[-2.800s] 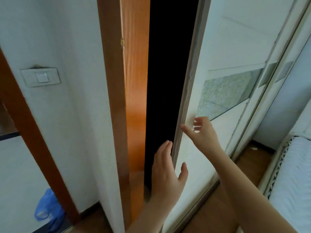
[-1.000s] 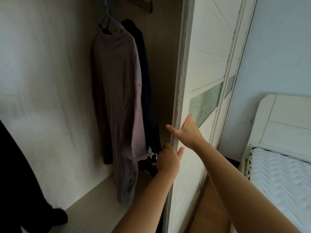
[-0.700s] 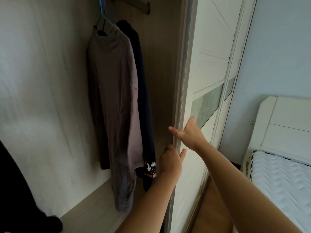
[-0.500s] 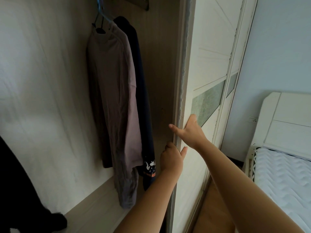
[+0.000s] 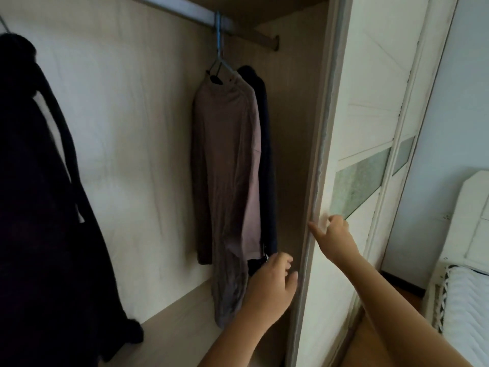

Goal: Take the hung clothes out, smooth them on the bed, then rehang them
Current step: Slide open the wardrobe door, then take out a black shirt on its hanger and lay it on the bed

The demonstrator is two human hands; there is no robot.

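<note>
The wardrobe stands open. A mauve long-sleeved garment (image 5: 227,168) hangs on a blue hanger (image 5: 218,46) from the rail (image 5: 182,10). A dark navy garment (image 5: 267,144) hangs right behind it. A black coat (image 5: 39,207) hangs at the far left. My left hand (image 5: 270,284) hovers by the navy garment's hem, fingers loosely bent, holding nothing, thumb near the sliding door's edge (image 5: 316,181). My right hand (image 5: 334,238) lies against the door face, thumb stretched to that edge, fingers bent.
The white sliding door (image 5: 370,109) with a green glass strip fills the right of the opening. A white bed (image 5: 465,303) with a white headboard (image 5: 476,215) stands at the far right. The wardrobe floor (image 5: 172,321) runs under the clothes. Wooden room floor shows below the door.
The door has slid right and the view has risen to show the rail and the black coat. My left hand has come off the door edge; my right fingers have bent.
</note>
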